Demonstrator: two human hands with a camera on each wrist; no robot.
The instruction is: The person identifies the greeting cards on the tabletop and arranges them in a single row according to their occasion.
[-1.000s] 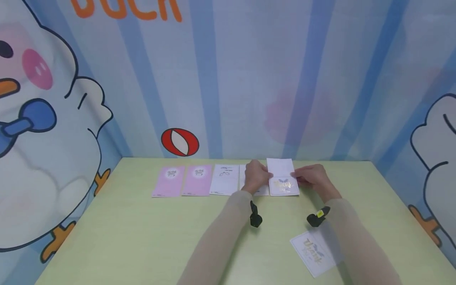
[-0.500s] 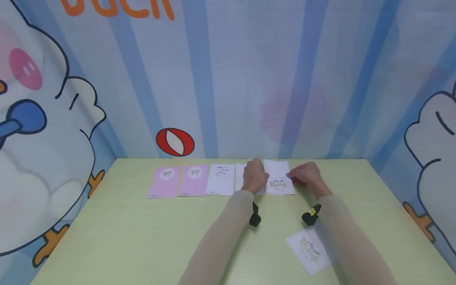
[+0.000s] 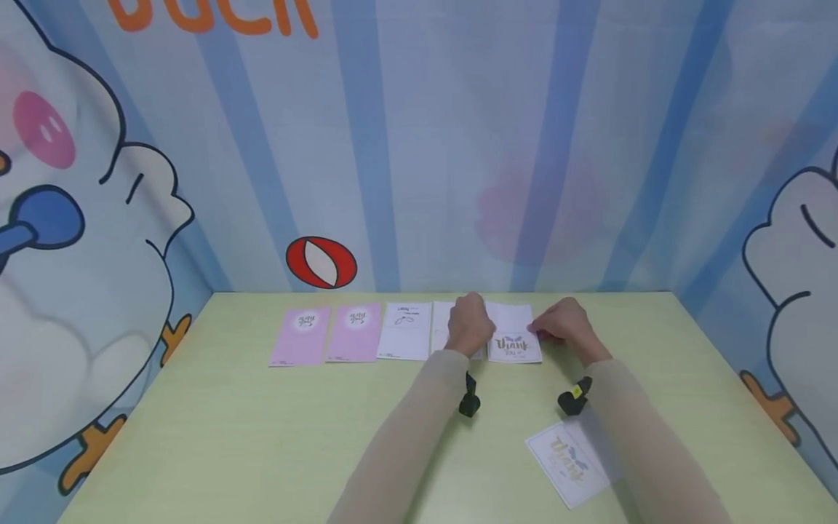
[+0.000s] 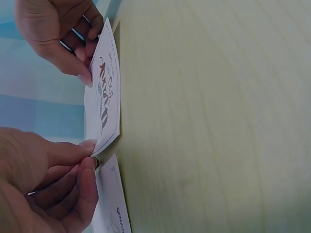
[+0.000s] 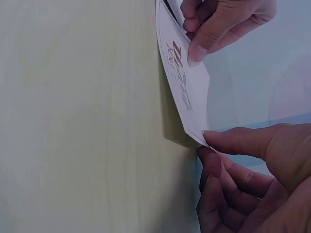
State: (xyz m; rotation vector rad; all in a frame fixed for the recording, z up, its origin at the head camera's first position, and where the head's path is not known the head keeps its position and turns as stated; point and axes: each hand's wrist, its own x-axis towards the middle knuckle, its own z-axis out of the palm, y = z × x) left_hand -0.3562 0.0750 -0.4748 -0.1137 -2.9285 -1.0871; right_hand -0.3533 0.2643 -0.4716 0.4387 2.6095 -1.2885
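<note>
A white "thank you" card (image 3: 514, 343) with a fold across its middle is held at the right end of a row of cards. My left hand (image 3: 470, 324) pinches its left edge between thumb and fingers. At the opposite edge, my right hand (image 3: 568, 329) pinches it the same way. In the right wrist view the card (image 5: 180, 82) bends a little and casts a shadow on the table. Behind my left hand a white card (image 3: 441, 320) is partly hidden. A second "thank you" card (image 3: 568, 462) lies askew near my right forearm.
Farther left in the row lie a white card (image 3: 404, 331) with a small drawing and two pink cards, the outer one (image 3: 300, 336) and the inner one (image 3: 354, 332). A printed cloth backdrop (image 3: 432, 145) rises behind the pale table (image 3: 262, 444).
The held card's far edge has come down and slightly toward me, and its gold print now looks darker. Both hands keep hold of it. The head view has turned slightly right.
</note>
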